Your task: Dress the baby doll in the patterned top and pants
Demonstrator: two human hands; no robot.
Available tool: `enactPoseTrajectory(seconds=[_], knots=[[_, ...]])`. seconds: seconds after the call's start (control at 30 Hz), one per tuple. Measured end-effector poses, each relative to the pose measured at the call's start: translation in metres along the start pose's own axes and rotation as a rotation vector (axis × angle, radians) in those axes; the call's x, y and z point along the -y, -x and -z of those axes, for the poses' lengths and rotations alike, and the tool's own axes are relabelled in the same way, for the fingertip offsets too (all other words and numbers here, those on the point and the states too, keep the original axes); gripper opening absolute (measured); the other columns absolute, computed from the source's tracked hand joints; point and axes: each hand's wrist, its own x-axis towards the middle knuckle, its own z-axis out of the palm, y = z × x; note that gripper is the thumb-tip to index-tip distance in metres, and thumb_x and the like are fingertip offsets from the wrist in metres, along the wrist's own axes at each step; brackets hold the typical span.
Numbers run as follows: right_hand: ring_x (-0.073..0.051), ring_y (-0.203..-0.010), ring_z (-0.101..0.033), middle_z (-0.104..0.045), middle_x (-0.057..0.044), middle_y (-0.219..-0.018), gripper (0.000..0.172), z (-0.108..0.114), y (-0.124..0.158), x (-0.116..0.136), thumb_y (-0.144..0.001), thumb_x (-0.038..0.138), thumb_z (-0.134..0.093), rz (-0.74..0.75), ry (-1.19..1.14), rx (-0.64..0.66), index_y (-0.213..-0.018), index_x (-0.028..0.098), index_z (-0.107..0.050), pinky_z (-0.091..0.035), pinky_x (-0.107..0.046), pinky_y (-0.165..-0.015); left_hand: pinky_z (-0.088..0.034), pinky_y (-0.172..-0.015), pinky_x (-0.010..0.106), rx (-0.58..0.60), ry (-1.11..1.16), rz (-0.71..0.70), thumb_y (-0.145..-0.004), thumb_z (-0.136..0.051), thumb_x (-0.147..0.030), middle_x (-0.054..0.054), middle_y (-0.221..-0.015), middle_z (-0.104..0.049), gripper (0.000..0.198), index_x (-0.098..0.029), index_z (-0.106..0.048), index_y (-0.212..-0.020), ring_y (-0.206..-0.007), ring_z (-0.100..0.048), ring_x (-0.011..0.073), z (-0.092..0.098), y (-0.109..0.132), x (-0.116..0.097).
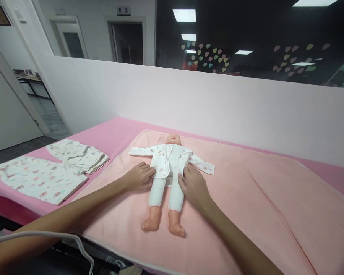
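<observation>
A baby doll (166,198) lies on its back on a peach blanket (246,214), head toward the wall. It wears an open white patterned jacket (163,160) with both sleeves spread out. My left hand (139,175) rests at the jacket's left hem, fingers curled onto the cloth edge. My right hand (192,183) lies at the jacket's right hem beside the doll's hip, fingers pinching the fabric edge.
Two folded patterned baby garments (46,173) lie on the pink mattress (109,131) to the left. A white low wall (218,103) runs behind the bed. A white cable or tube (74,238) curves at the bottom left edge.
</observation>
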Motion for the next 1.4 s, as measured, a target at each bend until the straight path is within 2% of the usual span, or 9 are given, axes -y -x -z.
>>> enactPoseTrajectory(seconds=[0.27,0.43,0.57,0.73,0.93,1.07,1.17,1.3,1.4], knots=[[-0.02,-0.077,-0.051,-0.059,-0.004,-0.089,0.011,0.017,0.009,-0.012,-0.095,0.011,-0.05,0.201,-0.065,0.042,-0.092,0.021,-0.051,-0.034,-0.031,-0.069,-0.04,-0.072,0.04,-0.2,0.126,-0.082,-0.093,-0.043,-0.015,0.003,-0.079,-0.054,0.009,-0.024,-0.044,-0.091,-0.07,-0.047,0.0238,0.01,0.01,0.0],[-0.019,-0.078,-0.053,-0.057,-0.003,-0.089,0.01,0.005,0.008,-0.012,-0.098,0.013,-0.048,0.169,-0.201,0.075,-0.093,0.022,-0.047,-0.037,-0.03,-0.068,-0.048,-0.083,0.041,-0.243,0.233,0.208,-0.104,-0.052,-0.035,0.006,-0.094,-0.066,0.014,-0.023,-0.053,-0.097,-0.09,-0.06,0.0258,0.007,-0.085,-0.015],[-0.02,-0.078,-0.053,-0.057,-0.003,-0.087,0.011,-0.005,0.009,-0.013,-0.099,0.014,-0.046,0.171,-0.217,0.019,-0.093,0.022,-0.047,-0.037,-0.03,-0.068,-0.049,-0.097,0.044,0.057,0.073,0.349,-0.09,-0.073,-0.043,0.012,-0.108,-0.073,0.026,-0.02,-0.063,-0.099,-0.111,-0.065,0.0331,-0.015,-0.178,-0.028],[-0.018,-0.071,-0.05,-0.053,0.0,-0.079,0.01,-0.008,0.022,-0.031,-0.101,0.014,-0.045,0.195,-0.247,0.015,-0.096,0.022,-0.049,-0.037,-0.03,-0.067,-0.047,-0.097,0.048,0.094,0.06,0.464,-0.092,-0.065,-0.032,0.015,-0.095,-0.076,0.017,-0.016,-0.069,-0.086,-0.1,-0.07,0.0346,-0.034,-0.222,-0.019],[-0.019,-0.074,-0.052,-0.058,-0.002,-0.08,0.015,-0.014,0.025,-0.029,-0.11,0.024,-0.046,0.22,-0.245,-0.04,-0.098,0.022,-0.056,-0.04,-0.032,-0.073,-0.048,-0.078,0.039,-0.04,0.176,0.65,-0.106,-0.037,-0.036,0.008,-0.078,-0.072,0.042,-0.02,-0.059,-0.073,-0.077,-0.067,0.0257,-0.031,-0.186,0.021],[-0.022,-0.088,-0.059,-0.066,-0.004,-0.089,0.019,0.0,0.018,-0.035,-0.111,0.027,-0.045,0.211,-0.212,-0.043,-0.102,0.022,-0.06,-0.043,-0.037,-0.087,-0.049,-0.086,0.04,-0.163,0.274,0.522,-0.106,-0.042,-0.043,0.006,-0.093,-0.072,0.032,-0.022,-0.061,-0.091,-0.083,-0.065,0.024,-0.025,-0.149,0.043],[-0.026,-0.104,-0.061,-0.07,-0.008,-0.108,0.018,0.009,0.013,-0.067,-0.109,0.029,-0.046,0.048,-0.152,-0.099,-0.111,0.021,-0.062,-0.044,-0.04,-0.095,-0.05,-0.094,0.044,-0.237,0.331,0.382,-0.101,-0.049,-0.045,0.011,-0.118,-0.068,0.031,-0.021,-0.061,-0.115,-0.104,-0.063,0.029,-0.018,-0.109,0.074],[-0.031,-0.117,-0.059,-0.066,-0.013,-0.13,0.035,-0.001,0.009,-0.123,-0.098,0.032,-0.054,-0.165,0.011,-0.053,-0.13,0.019,-0.06,-0.046,-0.043,-0.096,-0.047,-0.104,0.05,0.021,0.284,0.372,-0.088,-0.068,-0.06,0.016,-0.14,-0.06,0.069,-0.021,-0.052,-0.143,-0.128,-0.055,0.0387,-0.012,-0.054,0.122],[-0.03,-0.113,-0.061,-0.067,-0.013,-0.126,0.038,-0.018,0.0,-0.149,-0.095,0.036,-0.054,-0.25,0.053,0.044,-0.128,0.017,-0.061,-0.047,-0.041,-0.094,-0.048,-0.101,0.047,0.161,0.225,0.314,-0.087,-0.07,-0.064,0.015,-0.134,-0.065,0.07,-0.022,-0.056,-0.141,-0.123,-0.059,0.0394,-0.015,-0.037,0.141]])
